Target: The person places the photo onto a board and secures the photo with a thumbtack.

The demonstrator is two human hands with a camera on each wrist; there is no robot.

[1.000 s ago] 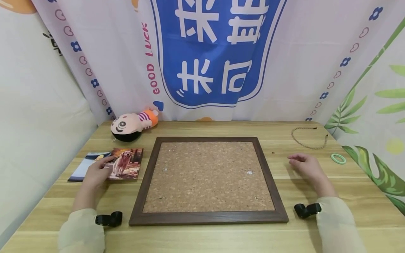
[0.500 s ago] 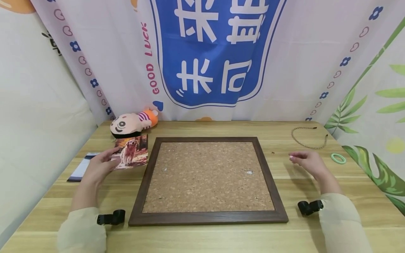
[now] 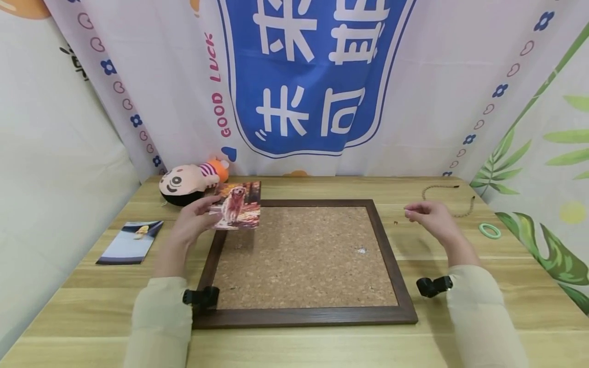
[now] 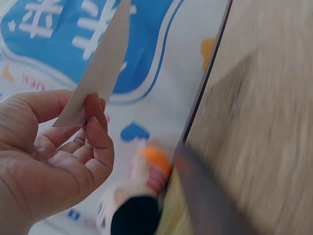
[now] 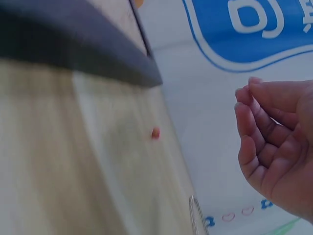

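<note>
My left hand [image 3: 195, 222] pinches a photo of a golden retriever [image 3: 244, 207] at its left edge, with the picture side toward the head camera. In the left wrist view the photo's pale back [image 4: 100, 63] rises between thumb and fingers. The photo is raised over the upper left corner of a cork board [image 3: 303, 260] with a dark brown frame [image 3: 303, 316]. To the right of the board my right hand [image 3: 432, 220] hovers, fingers loosely curled and thumb close to the index fingertip; nothing shows between them. Near it a tiny reddish object [image 5: 155, 133] lies on the table.
Another photo [image 3: 131, 243] lies flat at the left. Behind it rests a plush doll [image 3: 186, 184]. A thin braided headband [image 3: 469, 207] and a pale green ring [image 3: 490, 231] are at the right. A printed curtain [image 3: 395, 148] hangs along the table's back edge.
My left hand has lifted the dog photo off the other photo and carried it right, over the board's corner. My right hand has risen and shifted slightly left.
</note>
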